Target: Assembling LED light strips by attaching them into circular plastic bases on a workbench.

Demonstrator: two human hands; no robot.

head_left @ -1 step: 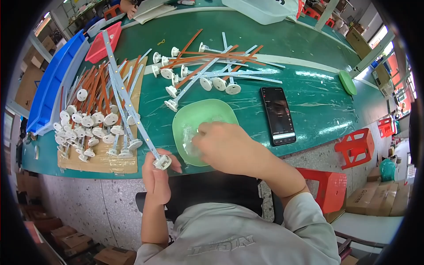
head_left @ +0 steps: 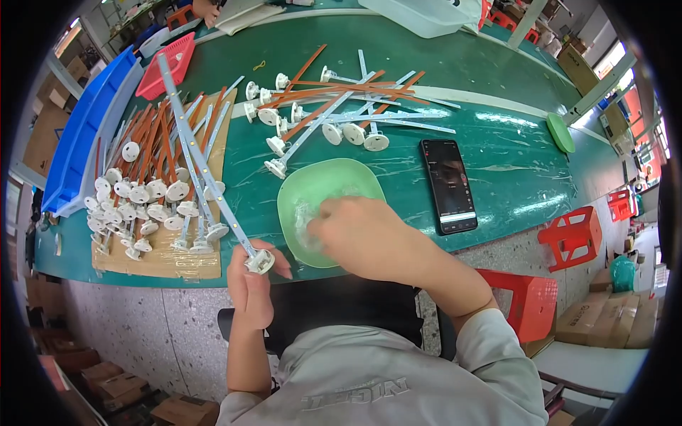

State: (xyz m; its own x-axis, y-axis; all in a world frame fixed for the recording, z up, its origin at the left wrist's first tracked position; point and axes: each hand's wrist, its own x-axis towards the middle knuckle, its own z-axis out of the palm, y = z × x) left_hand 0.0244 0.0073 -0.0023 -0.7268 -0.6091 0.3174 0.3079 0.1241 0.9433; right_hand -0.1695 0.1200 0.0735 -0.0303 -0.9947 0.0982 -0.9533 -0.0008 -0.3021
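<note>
My left hand grips the round white base of an LED strip at the table's near edge. The strip is long and narrow, dotted with small LEDs, and slants up and away to the left. My right hand reaches into a green bowl that holds clear, shiny small contents. Its fingers are bent and pressed together among them; what they pinch is hidden. On cardboard left of my left hand lies a heap of similar strips with white round bases, some showing orange-brown faces.
More strips with white bases lie crossed beyond the bowl. A black phone rests to the right. Blue trays and a red basket stand at the left. Another green dish sits far right. Red stools stand beside the table. Another person's hand shows at the top.
The far end of the LED strip in my left hand has shifted slightly to the left. My right hand stays in the bowl.
</note>
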